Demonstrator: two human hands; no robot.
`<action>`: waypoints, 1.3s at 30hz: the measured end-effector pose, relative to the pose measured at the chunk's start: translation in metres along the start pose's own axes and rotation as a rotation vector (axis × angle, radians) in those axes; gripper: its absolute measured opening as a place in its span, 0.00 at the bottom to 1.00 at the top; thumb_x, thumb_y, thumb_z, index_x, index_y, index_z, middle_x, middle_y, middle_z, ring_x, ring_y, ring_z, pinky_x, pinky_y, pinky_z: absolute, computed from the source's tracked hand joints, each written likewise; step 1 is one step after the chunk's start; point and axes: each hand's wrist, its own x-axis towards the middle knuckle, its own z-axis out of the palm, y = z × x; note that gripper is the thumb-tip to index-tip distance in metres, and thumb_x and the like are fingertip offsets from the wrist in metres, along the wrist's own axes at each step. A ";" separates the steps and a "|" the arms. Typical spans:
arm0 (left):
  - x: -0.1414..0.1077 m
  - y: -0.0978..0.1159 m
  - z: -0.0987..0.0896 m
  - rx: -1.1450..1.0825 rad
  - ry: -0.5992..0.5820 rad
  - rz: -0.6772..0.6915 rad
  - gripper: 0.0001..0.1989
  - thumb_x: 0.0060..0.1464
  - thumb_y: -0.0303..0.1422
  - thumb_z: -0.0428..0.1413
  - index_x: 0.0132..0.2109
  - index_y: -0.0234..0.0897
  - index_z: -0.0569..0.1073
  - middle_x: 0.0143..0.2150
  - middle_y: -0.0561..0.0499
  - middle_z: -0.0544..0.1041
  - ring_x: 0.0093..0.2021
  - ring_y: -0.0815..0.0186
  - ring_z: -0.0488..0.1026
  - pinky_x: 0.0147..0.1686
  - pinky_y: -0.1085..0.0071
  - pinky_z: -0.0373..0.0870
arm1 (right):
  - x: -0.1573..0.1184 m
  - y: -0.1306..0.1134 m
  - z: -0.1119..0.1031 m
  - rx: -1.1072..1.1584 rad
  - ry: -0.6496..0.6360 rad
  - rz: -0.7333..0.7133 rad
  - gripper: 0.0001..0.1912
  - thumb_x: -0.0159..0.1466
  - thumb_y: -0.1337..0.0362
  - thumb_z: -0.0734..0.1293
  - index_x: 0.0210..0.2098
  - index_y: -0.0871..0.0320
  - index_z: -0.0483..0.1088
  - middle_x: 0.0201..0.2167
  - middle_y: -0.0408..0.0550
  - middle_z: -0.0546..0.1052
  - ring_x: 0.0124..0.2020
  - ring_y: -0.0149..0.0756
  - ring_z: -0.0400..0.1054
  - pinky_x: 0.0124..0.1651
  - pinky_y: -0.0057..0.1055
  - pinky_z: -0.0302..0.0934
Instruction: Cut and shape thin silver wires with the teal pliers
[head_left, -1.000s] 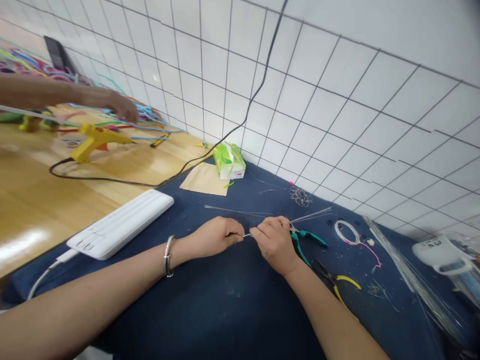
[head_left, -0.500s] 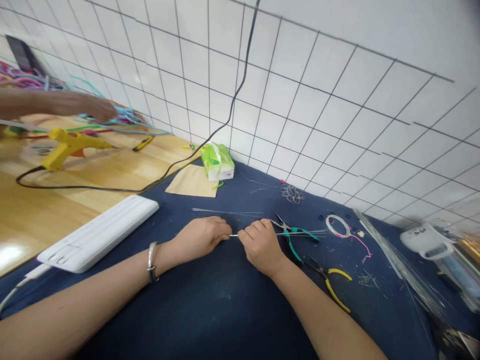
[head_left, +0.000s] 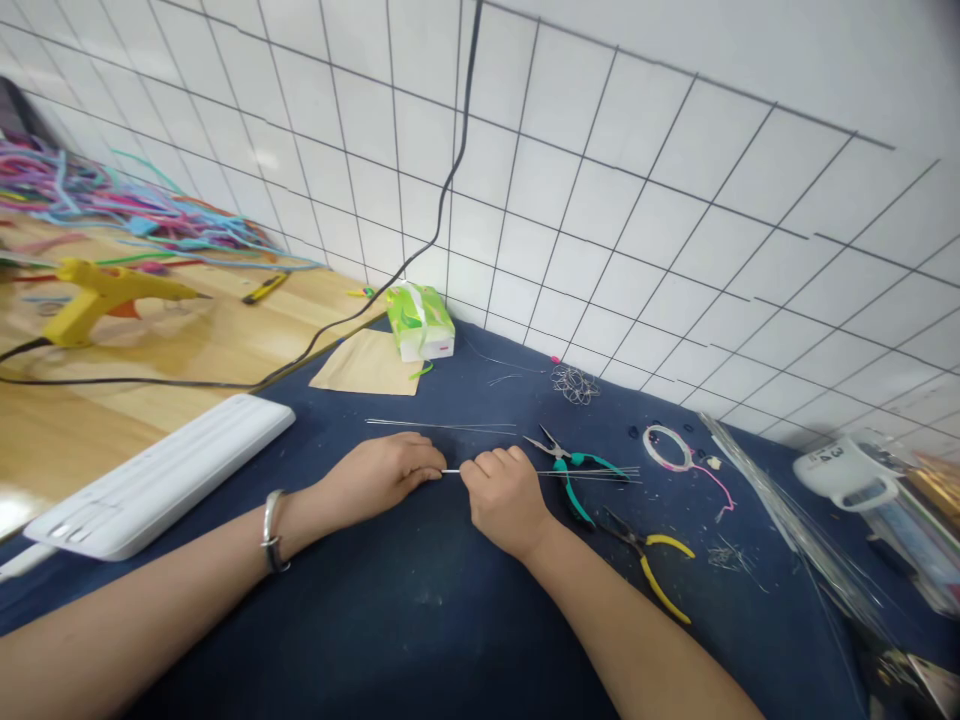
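Observation:
My left hand (head_left: pixel 382 474) and my right hand (head_left: pixel 504 496) rest on a dark blue cloth (head_left: pixel 420 610), fists close together. Both pinch a bundle of thin silver wires (head_left: pixel 592 473) that runs between them and sticks out to the right of my right hand. A silver bangle (head_left: pixel 271 530) circles my left wrist. Teal-handled pliers (head_left: pixel 574 466) lie just right of my right hand, under the wire ends. Yellow-handled pliers (head_left: pixel 652 565) lie a little nearer to me.
A white power strip (head_left: pixel 150 478) lies at the left. Farther back are a yellow glue gun (head_left: pixel 90 295) with a black cable, coloured cords (head_left: pixel 112 205), a tissue pack (head_left: pixel 418 320), brown paper (head_left: pixel 367 364), a wire coil (head_left: pixel 574 383), a tape ring (head_left: pixel 667 445) and loose wires (head_left: pixel 780 510). The tiled wall stands behind.
My head has turned right, so everything has shifted left in view. The other person's arm by the glue gun is gone from view. My hands keep their grip on the wires.

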 end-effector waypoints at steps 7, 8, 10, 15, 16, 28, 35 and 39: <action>0.001 -0.015 0.002 -0.034 -0.017 -0.038 0.10 0.58 0.32 0.46 0.41 0.41 0.72 0.39 0.53 0.75 0.40 0.66 0.69 0.41 0.73 0.63 | 0.000 0.003 0.003 0.021 0.012 0.048 0.09 0.61 0.70 0.57 0.26 0.58 0.64 0.25 0.46 0.65 0.29 0.35 0.54 0.34 0.34 0.44; 0.001 -0.016 0.001 -0.035 -0.017 -0.043 0.10 0.58 0.32 0.46 0.41 0.41 0.72 0.39 0.53 0.75 0.40 0.66 0.69 0.41 0.72 0.63 | 0.000 0.004 0.003 0.023 0.016 0.055 0.09 0.61 0.70 0.57 0.26 0.58 0.64 0.25 0.46 0.65 0.29 0.35 0.54 0.34 0.34 0.44; 0.001 -0.018 -0.001 -0.041 -0.015 -0.057 0.11 0.58 0.33 0.46 0.41 0.41 0.72 0.38 0.53 0.75 0.40 0.66 0.70 0.41 0.72 0.63 | 0.000 0.004 0.004 0.025 0.022 0.068 0.09 0.61 0.70 0.57 0.26 0.58 0.65 0.25 0.46 0.65 0.29 0.35 0.54 0.34 0.34 0.43; 0.001 -0.021 -0.005 -0.074 0.004 -0.088 0.12 0.58 0.37 0.46 0.40 0.41 0.73 0.38 0.53 0.75 0.38 0.66 0.70 0.40 0.73 0.64 | -0.001 0.005 0.005 0.016 0.032 0.100 0.09 0.61 0.71 0.57 0.27 0.58 0.65 0.25 0.46 0.66 0.29 0.35 0.54 0.34 0.34 0.44; 0.001 -0.021 -0.006 -0.082 0.005 -0.095 0.12 0.57 0.37 0.46 0.40 0.41 0.73 0.38 0.53 0.75 0.38 0.66 0.70 0.40 0.73 0.64 | -0.001 0.005 0.005 0.015 0.031 0.104 0.09 0.61 0.70 0.57 0.27 0.58 0.65 0.26 0.46 0.66 0.29 0.35 0.54 0.34 0.34 0.44; -0.004 -0.031 -0.031 -0.162 0.155 -0.303 0.10 0.54 0.34 0.49 0.38 0.39 0.74 0.36 0.54 0.76 0.37 0.66 0.71 0.38 0.74 0.64 | 0.003 0.013 0.008 0.065 0.081 0.116 0.10 0.62 0.71 0.57 0.30 0.58 0.68 0.25 0.47 0.66 0.29 0.36 0.55 0.36 0.35 0.45; 0.001 -0.005 -0.022 -0.199 0.123 -0.045 0.10 0.57 0.35 0.49 0.41 0.38 0.74 0.37 0.51 0.75 0.38 0.67 0.70 0.40 0.73 0.64 | 0.004 0.008 0.006 0.067 0.080 0.057 0.10 0.62 0.71 0.57 0.30 0.59 0.68 0.25 0.47 0.66 0.29 0.36 0.55 0.36 0.34 0.45; 0.003 0.004 -0.013 -0.204 0.083 0.034 0.11 0.57 0.34 0.49 0.42 0.37 0.73 0.36 0.50 0.75 0.38 0.67 0.70 0.40 0.72 0.64 | 0.004 0.005 0.003 0.058 0.066 0.022 0.10 0.61 0.71 0.57 0.28 0.59 0.67 0.24 0.46 0.66 0.29 0.35 0.55 0.35 0.34 0.45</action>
